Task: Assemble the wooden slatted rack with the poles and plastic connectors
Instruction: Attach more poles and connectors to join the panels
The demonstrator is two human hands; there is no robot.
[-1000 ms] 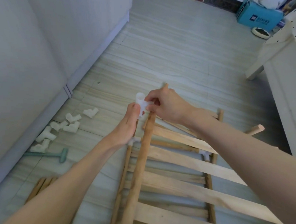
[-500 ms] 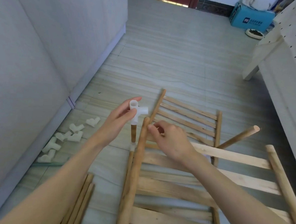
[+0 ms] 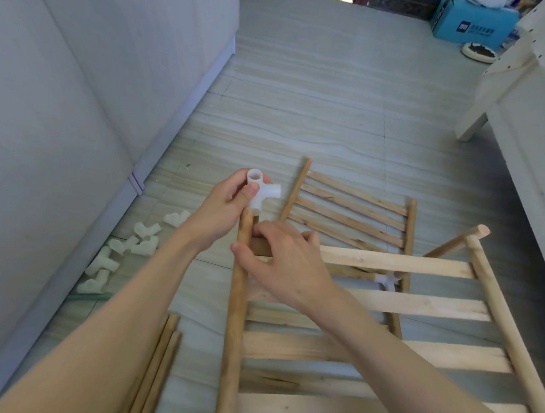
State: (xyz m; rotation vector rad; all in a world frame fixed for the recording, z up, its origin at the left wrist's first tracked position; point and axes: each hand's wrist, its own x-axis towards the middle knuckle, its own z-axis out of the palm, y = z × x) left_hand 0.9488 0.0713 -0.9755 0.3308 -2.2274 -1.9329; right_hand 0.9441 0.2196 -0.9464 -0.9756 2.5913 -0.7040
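Right at the top end of the round wooden side pole [image 3: 236,300], the left hand [image 3: 223,209] pinches a white plastic three-way connector [image 3: 261,191] in curled fingers while the right hand [image 3: 280,261] grips the pole just below. Fitting step; next, seat the socket squarely and push down.

home room, tiled floor [image 3: 319,91], pet bowl [image 3: 478,52]

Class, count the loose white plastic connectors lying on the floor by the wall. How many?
6, possibly more hidden: connectors at and, clustered along the wall.
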